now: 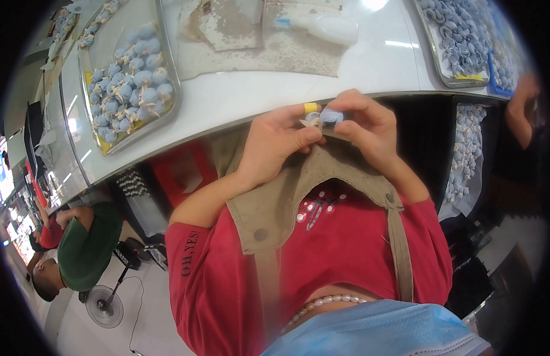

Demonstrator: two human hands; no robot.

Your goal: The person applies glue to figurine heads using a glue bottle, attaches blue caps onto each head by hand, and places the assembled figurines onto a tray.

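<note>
Close to the table's near edge, my two hands meet over a small blue-and-cream piece (330, 116). My left hand (273, 142), with yellow tape around one fingertip, pinches its cream-coloured end between thumb and finger. From the other side, the thumb and forefinger of my right hand (372, 127) close on the rounded pale blue part. Whether this is one piece or two pressed together, I cannot tell. On the left, a tray (175, 89) carries many round blue pieces with cream bits, similar in colour to the one I hold.
A second tray (439, 70) at the far right bears many blue-grey cupped pieces. Stained boards (275, 62) lie ahead, with a white bottle (331, 28) on them. Another person's hand (524, 98) shows at the right edge; a person in green (92, 246) sits at left.
</note>
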